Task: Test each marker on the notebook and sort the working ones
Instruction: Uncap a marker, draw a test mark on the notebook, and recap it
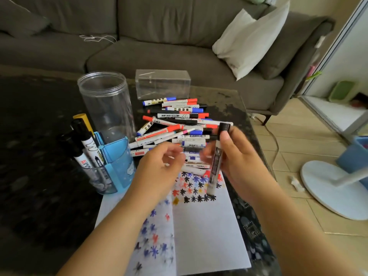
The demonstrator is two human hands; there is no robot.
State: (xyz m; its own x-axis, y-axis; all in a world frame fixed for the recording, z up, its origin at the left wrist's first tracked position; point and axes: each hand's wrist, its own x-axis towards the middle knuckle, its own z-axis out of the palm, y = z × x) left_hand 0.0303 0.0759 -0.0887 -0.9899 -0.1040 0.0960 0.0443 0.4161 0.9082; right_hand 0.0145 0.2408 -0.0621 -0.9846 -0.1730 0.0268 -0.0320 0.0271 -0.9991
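Observation:
My right hand (237, 156) grips a white marker with a black cap (216, 162), held nearly upright with the cap on top, above the open notebook (207, 236). The notebook pages carry several red, blue, black and yellow star marks. My left hand (159, 166) hovers beside it over the page, fingers curled and apart, holding nothing. Behind both hands lies a pile of several markers (175, 124) with red, blue and black caps. A blue pen holder (111, 164) at the left holds several black-capped markers.
A tall clear plastic jar (105, 104) stands empty behind the pen holder. A clear rectangular box (162, 84) sits at the table's far side. The dark table (39, 176) ends at the right by the tiled floor; a grey sofa is behind.

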